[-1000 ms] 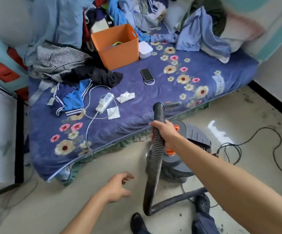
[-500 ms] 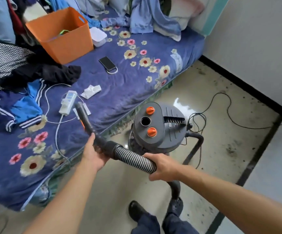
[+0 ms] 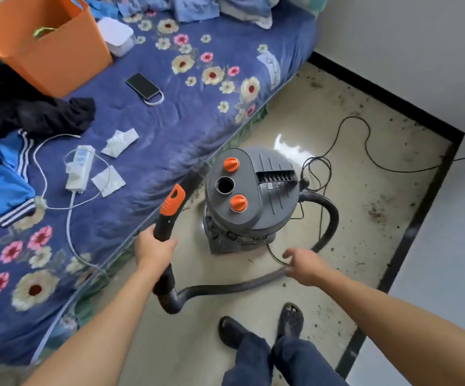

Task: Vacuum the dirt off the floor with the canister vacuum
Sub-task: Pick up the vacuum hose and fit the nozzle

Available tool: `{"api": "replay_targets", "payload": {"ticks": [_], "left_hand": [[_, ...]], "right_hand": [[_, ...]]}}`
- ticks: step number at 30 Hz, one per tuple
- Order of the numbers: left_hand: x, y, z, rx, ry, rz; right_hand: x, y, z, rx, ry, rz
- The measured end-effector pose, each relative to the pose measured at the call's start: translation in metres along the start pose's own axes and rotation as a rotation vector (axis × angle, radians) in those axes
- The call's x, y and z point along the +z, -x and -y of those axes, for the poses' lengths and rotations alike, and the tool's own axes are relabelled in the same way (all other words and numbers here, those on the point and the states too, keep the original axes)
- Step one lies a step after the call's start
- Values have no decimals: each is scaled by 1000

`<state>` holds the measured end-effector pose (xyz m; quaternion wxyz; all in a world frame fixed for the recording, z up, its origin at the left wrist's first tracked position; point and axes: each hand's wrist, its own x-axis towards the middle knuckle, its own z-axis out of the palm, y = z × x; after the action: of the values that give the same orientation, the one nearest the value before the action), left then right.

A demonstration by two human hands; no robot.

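Legible text for your record: none

- Canister vacuum (image 3: 253, 190), grey lid: you have one small pale label strip (image 3: 274, 185) just below the vent slots (image 3: 275, 175); its print is too small to make out
- Power strip (image 3: 78, 171) on the bed (image 3: 170, 121): faint bluish markings along its face, too blurred for you to read
- Phone (image 3: 141, 85) on the bed: dark face, nothing readable on it

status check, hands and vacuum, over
Left hand grips hose handle. Right hand open over hose. Canister vacuum beside bed. Power cord trails past dirt.
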<state>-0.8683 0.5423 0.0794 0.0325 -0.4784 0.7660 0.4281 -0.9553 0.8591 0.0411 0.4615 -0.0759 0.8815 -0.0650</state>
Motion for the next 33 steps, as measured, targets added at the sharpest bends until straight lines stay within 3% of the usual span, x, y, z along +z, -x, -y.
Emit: {"api": "replay_targets", "payload": {"ticks": [6, 11, 19, 26, 33], "left_hand": [[8, -25, 28, 53, -230, -123], [24, -44, 58, -93, -194, -203], [57, -54, 94, -232, -219, -232], [79, -64, 99, -213, -234, -226], [94, -74, 95, -196, -246, -205]], "right_hand": [[-38, -57, 40, -145, -60, -221], [-57, -123, 90, -333, -18, -386], [-56, -176, 91, -768, 266, -409], [-74, -196, 87, -1112, 403, -368], [-81, -205, 87, -1255, 477, -353]]}}
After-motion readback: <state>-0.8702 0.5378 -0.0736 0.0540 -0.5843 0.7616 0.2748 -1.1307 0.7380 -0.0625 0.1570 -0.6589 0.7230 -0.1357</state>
